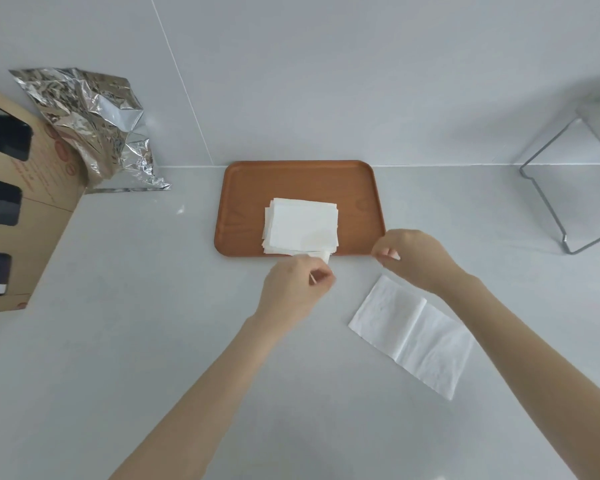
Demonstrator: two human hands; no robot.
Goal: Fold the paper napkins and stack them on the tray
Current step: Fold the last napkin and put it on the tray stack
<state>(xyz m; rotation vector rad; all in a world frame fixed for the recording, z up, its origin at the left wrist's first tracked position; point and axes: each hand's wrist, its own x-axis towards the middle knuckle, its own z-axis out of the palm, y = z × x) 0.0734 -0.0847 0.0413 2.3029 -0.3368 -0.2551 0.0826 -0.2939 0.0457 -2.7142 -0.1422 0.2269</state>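
A brown wooden tray (246,188) lies on the grey counter against the wall. On it rests a stack of folded white napkins (302,225), near the tray's front edge. My left hand (293,289) is just in front of the tray, its fingers pinched on the front edge of the stack. My right hand (413,258) hovers off the tray's front right corner, fingers curled with nothing visible in them. An unfolded white napkin (413,336) lies flat on the counter below my right forearm.
A crumpled silver foil bag (94,123) leans against the wall at the back left, next to a brown cardboard box (32,216) with dark cut-outs. A metal wire rack (568,188) stands at the far right.
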